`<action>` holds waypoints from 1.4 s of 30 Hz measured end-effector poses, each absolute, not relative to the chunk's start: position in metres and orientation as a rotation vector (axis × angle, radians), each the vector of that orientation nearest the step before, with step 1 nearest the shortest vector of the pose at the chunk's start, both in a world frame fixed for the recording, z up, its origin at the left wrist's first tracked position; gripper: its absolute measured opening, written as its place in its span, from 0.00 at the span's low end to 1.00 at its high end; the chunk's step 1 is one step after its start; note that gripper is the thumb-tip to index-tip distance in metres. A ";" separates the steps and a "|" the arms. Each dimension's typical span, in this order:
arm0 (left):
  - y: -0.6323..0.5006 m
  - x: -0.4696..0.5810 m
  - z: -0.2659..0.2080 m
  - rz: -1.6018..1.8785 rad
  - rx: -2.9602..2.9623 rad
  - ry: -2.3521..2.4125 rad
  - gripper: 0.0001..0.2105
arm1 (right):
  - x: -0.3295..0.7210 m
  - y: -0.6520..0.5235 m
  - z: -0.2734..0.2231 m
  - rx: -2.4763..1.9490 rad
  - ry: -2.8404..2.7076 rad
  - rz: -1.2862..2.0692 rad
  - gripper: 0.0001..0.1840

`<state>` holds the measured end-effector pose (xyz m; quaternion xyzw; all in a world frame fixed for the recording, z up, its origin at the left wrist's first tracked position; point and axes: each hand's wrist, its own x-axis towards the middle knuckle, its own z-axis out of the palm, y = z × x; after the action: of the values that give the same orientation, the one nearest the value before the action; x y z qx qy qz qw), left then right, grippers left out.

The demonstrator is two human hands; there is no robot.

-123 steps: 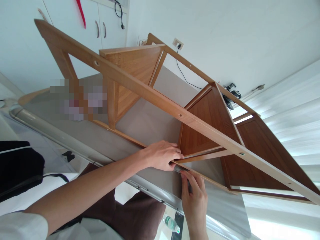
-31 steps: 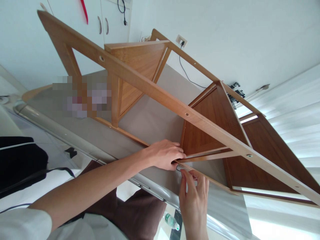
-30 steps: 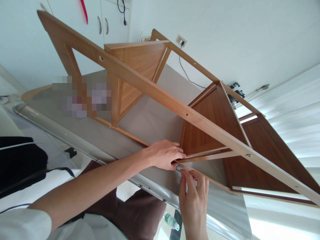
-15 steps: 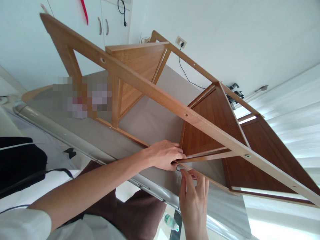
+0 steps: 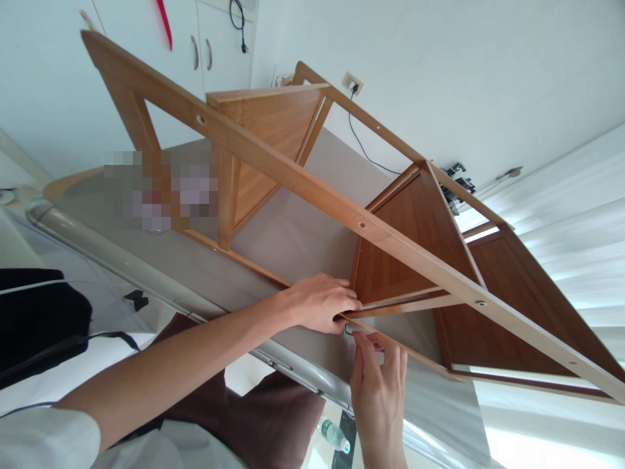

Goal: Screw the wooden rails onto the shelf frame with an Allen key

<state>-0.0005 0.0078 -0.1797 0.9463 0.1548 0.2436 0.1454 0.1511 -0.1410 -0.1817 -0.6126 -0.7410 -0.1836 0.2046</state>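
A wooden shelf rack [image 5: 288, 172] lies on its side on the grey table, its shelf panels standing up between the side rails. My left hand [image 5: 322, 303] is closed around the near lower rail [image 5: 254, 267], right where a shelf panel [image 5: 398, 241] meets it; some fingertips are hidden behind the wood. Just to its right, my right hand [image 5: 378, 381] pinches a thin bent hex key [image 5: 348, 329] between thumb and fingers. The key's short end reaches the rail beside my left fingers, and its tip is too small to make out.
The grey table [image 5: 185, 273] has a metal edge bar along my side. A plastic bottle [image 5: 334, 434] lies below it. A black bag [image 5: 43, 326] is at left, a black device [image 5: 456, 189] behind the rack, and a wall socket [image 5: 352, 83] with a cord beyond.
Almost nothing differs. My right hand and the hex key have shifted very slightly; my left hand stays on the rail.
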 end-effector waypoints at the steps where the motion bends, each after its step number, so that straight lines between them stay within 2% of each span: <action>1: 0.008 -0.001 -0.180 0.698 2.727 0.448 0.06 | 0.151 -0.141 -0.182 -1.715 -2.061 -0.508 0.11; 28: 0.007 0.000 -0.179 0.689 2.721 0.456 0.06 | 0.147 -0.140 -0.188 -1.733 -2.035 -0.378 0.14; 42: 0.007 0.000 -0.180 0.699 2.731 0.449 0.07 | 0.149 -0.140 -0.189 -1.738 -1.972 -0.339 0.10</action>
<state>-0.0003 0.0070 -0.1801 0.9469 0.1558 0.2423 0.1430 0.1494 -0.1400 -0.1889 -0.6361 -0.7217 -0.1240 0.2433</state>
